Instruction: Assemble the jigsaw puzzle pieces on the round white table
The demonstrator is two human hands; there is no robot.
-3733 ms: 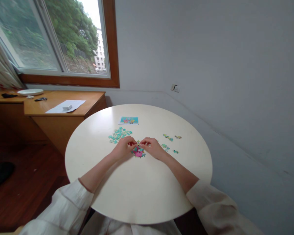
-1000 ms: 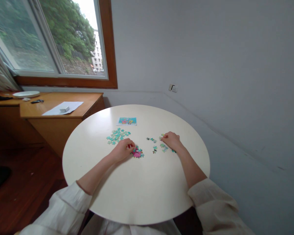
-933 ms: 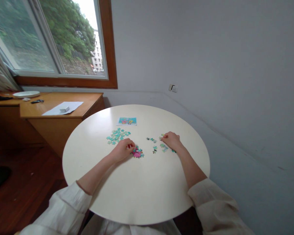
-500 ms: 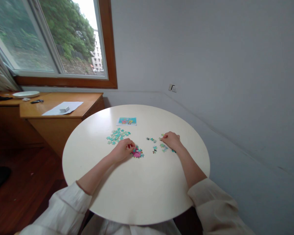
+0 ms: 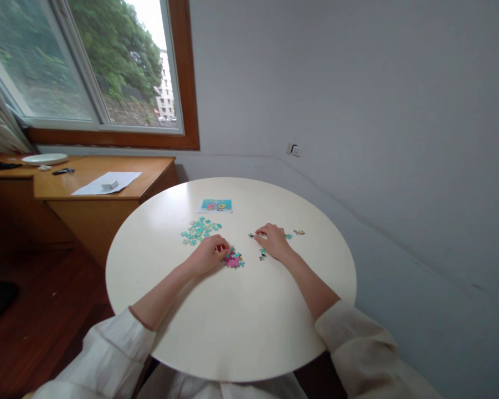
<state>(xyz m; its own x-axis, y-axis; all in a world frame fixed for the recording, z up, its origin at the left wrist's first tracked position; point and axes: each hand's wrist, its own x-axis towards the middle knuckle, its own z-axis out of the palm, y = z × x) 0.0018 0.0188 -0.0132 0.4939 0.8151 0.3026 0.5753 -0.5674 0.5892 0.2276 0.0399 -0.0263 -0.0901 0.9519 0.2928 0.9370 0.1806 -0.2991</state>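
Note:
My left hand (image 5: 211, 254) rests on the table with its fingers pinched together, at the left edge of a joined cluster of jigsaw pieces (image 5: 233, 259) showing a pink figure. Whatever those fingers hold is hidden. My right hand (image 5: 273, 241) is bent over a short row of small jigsaw pieces (image 5: 251, 235), thumb and fingertips close together. It covers part of that row, and I cannot make out what is in its grip. Just below it lies a small group of pieces (image 5: 262, 255). A loose heap of turquoise jigsaw pieces (image 5: 200, 230) lies behind my left hand.
A picture card (image 5: 216, 205) lies toward the far side of the round white table (image 5: 216, 321). More pieces (image 5: 299, 232) are right of my right hand. A wooden desk (image 5: 158, 166) with paper, a small box and a plate stands at the left, under a window.
My right hand has moved left, from the pieces on the right to the row near the middle, uncovering pieces at the right. My left hand stays where it was.

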